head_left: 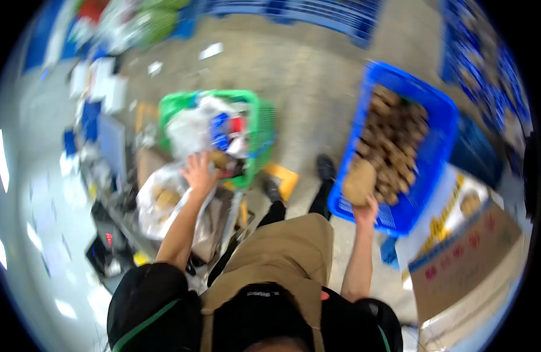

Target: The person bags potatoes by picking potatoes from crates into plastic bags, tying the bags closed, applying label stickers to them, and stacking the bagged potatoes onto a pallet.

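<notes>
My right hand (365,210) is closed around the lower end of a large, light-brown potato (358,182), over the near-left side of a blue plastic basket (412,226). Smaller brown tubers (393,146), their exact kind unclear, fill much of that basket. On the other side, my left hand (199,171) has its fingers spread at the near edge of a green basket (263,126). Just past those fingers lies a blurred brown, roundish item (223,159), among plastic bags and other refuse. Below the hand sits a clear plastic bag (153,214) with yellowish-brown items inside.
A printed cardboard box (464,258) stands at the right, near the blue basket. Blue pallets (323,12) lie across the far floor. White scraps (211,51) are on the concrete. My feet stand between the two baskets. Stacked goods line the left.
</notes>
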Demonstrator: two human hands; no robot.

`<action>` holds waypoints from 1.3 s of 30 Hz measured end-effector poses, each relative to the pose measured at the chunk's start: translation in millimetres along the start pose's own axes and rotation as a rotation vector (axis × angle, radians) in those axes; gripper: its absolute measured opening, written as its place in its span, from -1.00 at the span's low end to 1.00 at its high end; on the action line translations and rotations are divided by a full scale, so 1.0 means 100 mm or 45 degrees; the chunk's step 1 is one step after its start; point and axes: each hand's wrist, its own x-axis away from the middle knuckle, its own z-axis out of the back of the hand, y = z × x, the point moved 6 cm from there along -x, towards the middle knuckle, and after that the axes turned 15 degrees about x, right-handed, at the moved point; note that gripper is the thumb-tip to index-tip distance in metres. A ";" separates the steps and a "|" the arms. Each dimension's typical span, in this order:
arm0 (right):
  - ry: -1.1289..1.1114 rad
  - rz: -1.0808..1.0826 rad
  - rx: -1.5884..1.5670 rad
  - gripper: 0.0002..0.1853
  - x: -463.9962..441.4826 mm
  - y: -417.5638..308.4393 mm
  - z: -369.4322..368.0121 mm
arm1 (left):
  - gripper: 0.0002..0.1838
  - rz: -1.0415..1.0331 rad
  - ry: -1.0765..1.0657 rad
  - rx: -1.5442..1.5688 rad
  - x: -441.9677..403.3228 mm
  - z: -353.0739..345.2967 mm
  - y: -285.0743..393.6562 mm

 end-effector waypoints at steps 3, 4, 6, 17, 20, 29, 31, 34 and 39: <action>-0.100 -0.035 0.062 -0.33 0.17 0.31 -0.11 | -0.22 0.134 -0.179 0.016 0.51 -0.43 -0.91; -0.135 -0.045 0.109 -0.32 0.22 0.37 -0.21 | -0.24 0.169 -0.233 0.076 0.63 -0.54 -1.06; -0.212 -0.127 0.193 -0.31 0.32 0.57 -0.37 | -0.30 0.060 -0.171 0.115 0.81 -0.76 -1.26; -0.686 -0.385 0.786 -0.16 0.48 1.10 -2.57 | -0.78 0.260 -0.435 0.507 1.30 -0.30 -1.23; -0.982 -0.403 0.971 -0.11 0.70 1.33 -3.55 | -0.86 0.135 -0.166 0.531 1.59 0.10 -1.21; -1.715 -0.900 1.825 -0.43 1.75 2.69 -5.01 | -0.76 -0.328 -0.557 1.523 2.75 1.02 -1.13; -1.740 -1.193 2.036 -0.49 1.98 3.17 -4.95 | -0.77 -0.121 -0.868 1.484 2.94 1.10 -1.20; -1.671 -1.674 2.158 -0.53 2.09 3.99 -4.77 | -0.75 -0.052 -0.705 1.598 3.09 1.42 -1.61; -1.312 -1.092 1.681 -0.38 2.27 4.99 -5.19 | -0.77 -0.098 -0.351 2.036 3.46 2.03 -2.21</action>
